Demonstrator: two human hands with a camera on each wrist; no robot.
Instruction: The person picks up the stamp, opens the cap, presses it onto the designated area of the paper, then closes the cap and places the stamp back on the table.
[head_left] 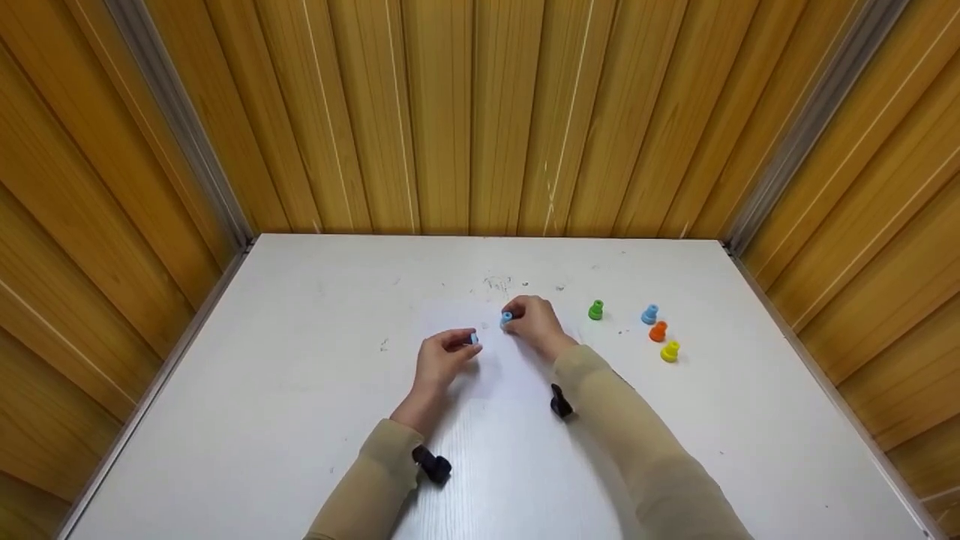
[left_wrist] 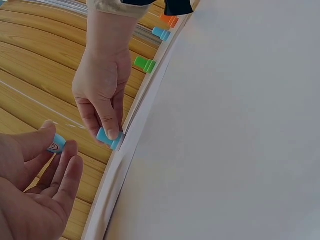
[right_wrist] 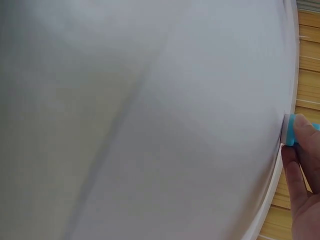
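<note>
My right hand (head_left: 538, 322) pinches a light-blue toy stamp (head_left: 506, 319) by its narrow handle. In the right wrist view the stamp's pale base (right_wrist: 285, 131) is low against the white sheet of paper (head_left: 517, 379). To its left, my left hand (head_left: 441, 362) holds a small light-blue cap (left_wrist: 58, 144) between thumb and fingertips. A printed round picture shows on the cap in the left wrist view. The left hand's other fingers are loosely bent, apart from the stamp.
On the right of the white table (head_left: 300, 390) stand a green stamp (head_left: 596, 310), another blue stamp (head_left: 649, 314), an orange stamp (head_left: 658, 331) and a yellow stamp (head_left: 670, 351). Small dark marks dot the tabletop. Wood-patterned panels (head_left: 472, 112) enclose the back and sides.
</note>
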